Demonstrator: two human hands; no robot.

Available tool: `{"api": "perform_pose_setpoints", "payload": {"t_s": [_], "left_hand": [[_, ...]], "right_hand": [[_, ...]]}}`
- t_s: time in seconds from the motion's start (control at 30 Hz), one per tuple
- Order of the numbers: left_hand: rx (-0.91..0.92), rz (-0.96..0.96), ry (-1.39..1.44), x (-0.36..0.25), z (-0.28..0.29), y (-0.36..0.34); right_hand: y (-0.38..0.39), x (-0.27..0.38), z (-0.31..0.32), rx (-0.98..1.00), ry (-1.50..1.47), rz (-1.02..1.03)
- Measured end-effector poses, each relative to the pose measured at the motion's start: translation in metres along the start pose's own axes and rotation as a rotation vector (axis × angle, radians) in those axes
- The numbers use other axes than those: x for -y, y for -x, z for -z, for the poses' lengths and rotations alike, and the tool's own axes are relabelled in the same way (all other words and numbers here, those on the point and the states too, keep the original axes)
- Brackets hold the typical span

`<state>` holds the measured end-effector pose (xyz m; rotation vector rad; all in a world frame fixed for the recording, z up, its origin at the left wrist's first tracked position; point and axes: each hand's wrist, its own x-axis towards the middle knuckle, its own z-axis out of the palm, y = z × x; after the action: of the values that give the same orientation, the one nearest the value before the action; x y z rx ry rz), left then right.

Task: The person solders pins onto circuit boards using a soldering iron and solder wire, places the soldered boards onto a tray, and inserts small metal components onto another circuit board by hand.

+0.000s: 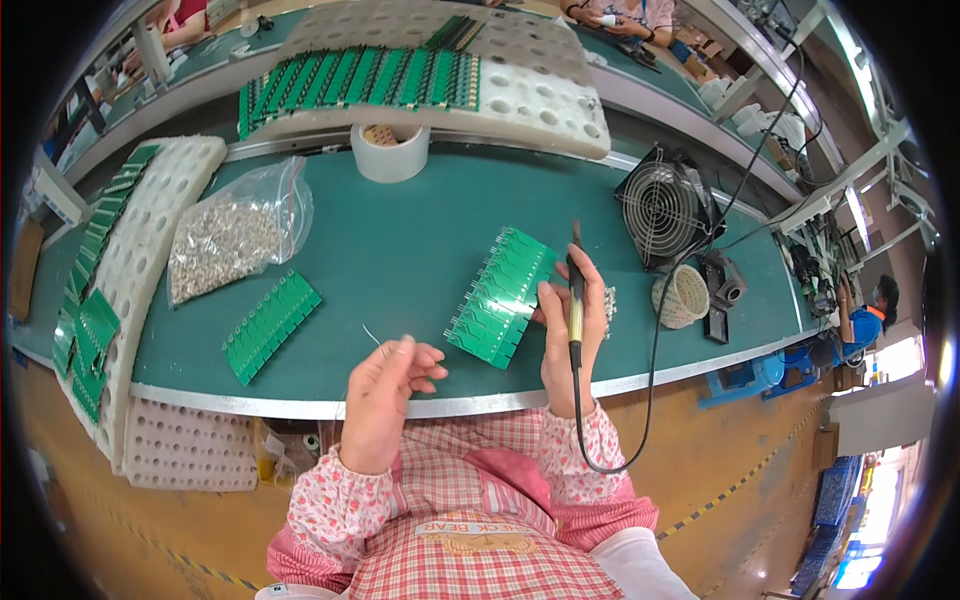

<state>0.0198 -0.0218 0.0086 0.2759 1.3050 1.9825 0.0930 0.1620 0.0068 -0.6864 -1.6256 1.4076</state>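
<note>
My right hand (562, 350) is wrapped round a soldering iron (576, 310), its tip pointing away from me and its black cable looping down beside my wrist. Fingers of that hand also meet the right edge of a green circuit board (497, 300), which lies tilted on the bench. My left hand (383, 395) is closed in a pinch on a thin solder wire (371, 333), whose end sticks out beyond the fingertips, left of the board. A second green circuit board (270, 327) lies farther left. Small whitish parts (610, 308) sit just beyond my right hand.
A clear bag of small pale parts (228, 240) lies left; a wide tape roll (390, 160) stands behind. Foam blocks (545, 105) at the back and left carry rows of boards. Right are a black fan (660, 205) and a whitish cup (681, 298). Other people sit across.
</note>
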Motion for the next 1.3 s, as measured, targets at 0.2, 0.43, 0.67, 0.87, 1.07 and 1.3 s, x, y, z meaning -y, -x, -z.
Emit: {"api": "perform_pose_setpoints", "payload": {"t_s": [0.2,0.43,0.67,0.87,1.07,1.3], "left_hand": [[-0.016,0.059,0.231,0.021,-0.030,-0.006],[0.062,0.101,0.250,0.012,0.001,-0.014],[0.101,0.147,0.136,-0.002,0.019,-0.016],[0.127,0.171,0.111,-0.006,0.017,-0.014],[0.144,0.174,0.075,-0.004,0.022,-0.015],[0.118,0.173,0.084,-0.007,0.014,-0.014]], "right_hand": [[0.024,0.010,-0.003,-0.153,-0.120,-0.002],[0.037,0.005,0.012,-0.206,-0.124,0.116],[0.044,-0.008,0.021,-0.126,-0.237,0.115],[0.047,-0.018,0.023,-0.154,-0.298,0.087],[0.047,-0.017,0.023,-0.161,-0.331,0.085],[0.047,-0.022,0.028,-0.144,-0.314,0.100]]}}
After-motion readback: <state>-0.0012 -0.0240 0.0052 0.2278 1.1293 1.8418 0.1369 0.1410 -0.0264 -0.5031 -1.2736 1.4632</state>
